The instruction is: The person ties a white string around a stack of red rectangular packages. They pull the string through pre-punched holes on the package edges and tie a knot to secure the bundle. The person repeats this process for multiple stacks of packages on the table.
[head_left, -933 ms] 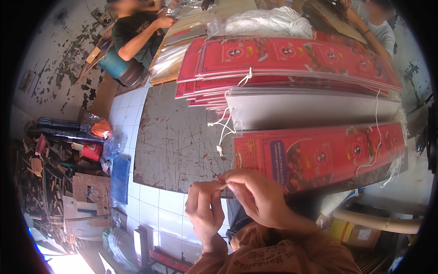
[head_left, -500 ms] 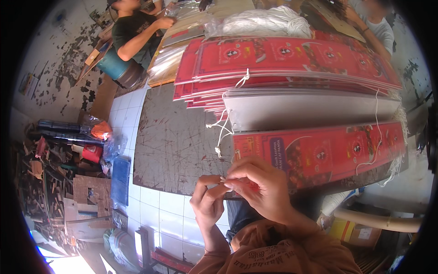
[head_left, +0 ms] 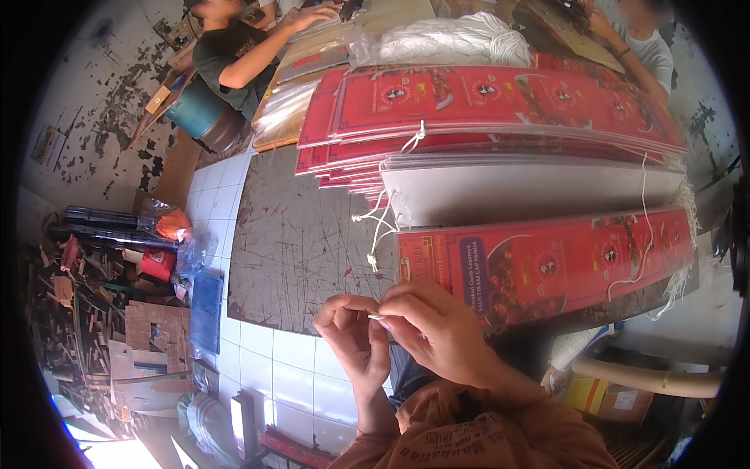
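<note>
Both hands meet in front of the table's near edge, fingers bent and tips together. Between the fingertips shows a short bit of white string [head_left: 376,316]; the rest of it is hidden. My left hand [head_left: 355,336] is closed in a pinch on its left side. From the right, my right hand [head_left: 439,328] pinches the same bit, thumb and forefinger pressed together. Just beyond them lies a red printed panel [head_left: 547,266] with a loose white string across it. Behind that, a grey-white panel [head_left: 539,191] leans upright, with knotted white cords [head_left: 373,248] at its left corner.
More red panels [head_left: 500,98] are stacked behind, next to a hank of white string [head_left: 457,41]. The scratched dark tabletop [head_left: 289,250] extends left. Two people [head_left: 234,59] work across the table. A blue drum [head_left: 205,113] and scrap wood [head_left: 94,313] stand left.
My left hand has turned and shifted slightly left, its fingers spreading a little; the white bit shows more clearly. The person at far left has reached farther across the table.
</note>
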`<state>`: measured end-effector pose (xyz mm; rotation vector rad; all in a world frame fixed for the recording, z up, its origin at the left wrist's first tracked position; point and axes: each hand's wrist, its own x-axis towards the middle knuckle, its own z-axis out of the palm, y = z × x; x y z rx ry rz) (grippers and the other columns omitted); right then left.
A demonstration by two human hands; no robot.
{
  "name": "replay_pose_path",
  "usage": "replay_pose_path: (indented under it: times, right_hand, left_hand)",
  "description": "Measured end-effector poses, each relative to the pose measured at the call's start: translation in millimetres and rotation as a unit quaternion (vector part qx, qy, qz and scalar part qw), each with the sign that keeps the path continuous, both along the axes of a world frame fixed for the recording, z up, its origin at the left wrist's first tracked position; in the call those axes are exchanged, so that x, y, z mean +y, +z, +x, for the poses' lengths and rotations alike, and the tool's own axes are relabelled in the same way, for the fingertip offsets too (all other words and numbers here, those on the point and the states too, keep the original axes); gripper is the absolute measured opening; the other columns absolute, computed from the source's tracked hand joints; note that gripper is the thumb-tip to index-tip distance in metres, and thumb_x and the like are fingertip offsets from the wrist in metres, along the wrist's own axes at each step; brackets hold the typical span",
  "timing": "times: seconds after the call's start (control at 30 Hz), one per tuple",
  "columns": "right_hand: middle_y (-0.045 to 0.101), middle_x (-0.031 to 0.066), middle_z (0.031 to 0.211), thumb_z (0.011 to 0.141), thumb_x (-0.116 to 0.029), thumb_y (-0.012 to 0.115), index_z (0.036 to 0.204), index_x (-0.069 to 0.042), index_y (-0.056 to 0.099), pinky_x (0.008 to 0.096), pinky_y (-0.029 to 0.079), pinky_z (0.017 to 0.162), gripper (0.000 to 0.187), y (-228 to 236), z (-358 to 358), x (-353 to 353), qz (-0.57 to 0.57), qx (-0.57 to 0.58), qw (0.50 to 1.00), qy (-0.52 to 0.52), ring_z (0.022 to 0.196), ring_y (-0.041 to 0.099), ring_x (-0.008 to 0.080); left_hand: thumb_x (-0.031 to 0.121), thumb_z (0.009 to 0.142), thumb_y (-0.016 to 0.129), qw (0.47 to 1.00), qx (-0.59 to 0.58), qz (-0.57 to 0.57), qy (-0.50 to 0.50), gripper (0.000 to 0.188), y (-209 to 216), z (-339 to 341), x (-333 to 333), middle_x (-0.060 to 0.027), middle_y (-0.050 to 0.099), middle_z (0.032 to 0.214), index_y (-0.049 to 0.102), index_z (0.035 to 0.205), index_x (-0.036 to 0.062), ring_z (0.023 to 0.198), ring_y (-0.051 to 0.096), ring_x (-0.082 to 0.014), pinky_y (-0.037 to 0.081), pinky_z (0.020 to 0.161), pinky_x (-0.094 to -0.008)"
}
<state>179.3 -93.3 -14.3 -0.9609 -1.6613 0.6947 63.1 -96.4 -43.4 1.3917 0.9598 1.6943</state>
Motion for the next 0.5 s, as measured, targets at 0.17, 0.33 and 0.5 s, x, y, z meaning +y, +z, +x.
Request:
replay_pose_path:
  times: [0.17,0.33,0.5]
  right_hand:
    - [0.052,0.0072,0.093,0.075,0.0,0.065,0.089,-0.002,0.055,0.0295,0.047,0.059,0.018,7,6,1,-0.067,0.046,0.995,0.05,0.078,0.057,0.0209]
    - [0.054,0.0073,0.093,0.075,0.003,0.065,0.088,-0.001,0.058,0.026,0.048,0.06,0.015,-2,5,4,-0.047,0.095,0.994,0.024,0.075,0.059,0.0165]
    - [0.055,0.0087,0.092,0.075,0.003,0.064,0.09,0.0,0.057,0.0302,0.05,0.06,0.017,-1,4,4,0.002,0.038,0.999,0.009,0.077,0.061,0.0197]
  left_hand:
    - [0.0,0.083,0.054,0.997,-0.062,-0.037,-0.017,0.031,-9,-2,-2,-0.0101,0.052,0.091,0.04,0.11,0.0013,0.08,0.05,-0.0128,0.042,0.074,-0.0253]
    - [0.008,0.083,0.061,0.998,-0.042,-0.047,0.004,0.017,-1,2,-7,-0.0133,0.058,0.094,0.052,0.093,-0.001,0.083,0.056,-0.0144,0.045,0.076,-0.0273]
    - [0.011,0.085,0.062,0.998,-0.026,-0.042,0.039,0.015,-7,-7,-5,-0.0138,0.062,0.088,0.054,0.087,-0.0016,0.08,0.058,-0.0158,0.047,0.076,-0.0283]
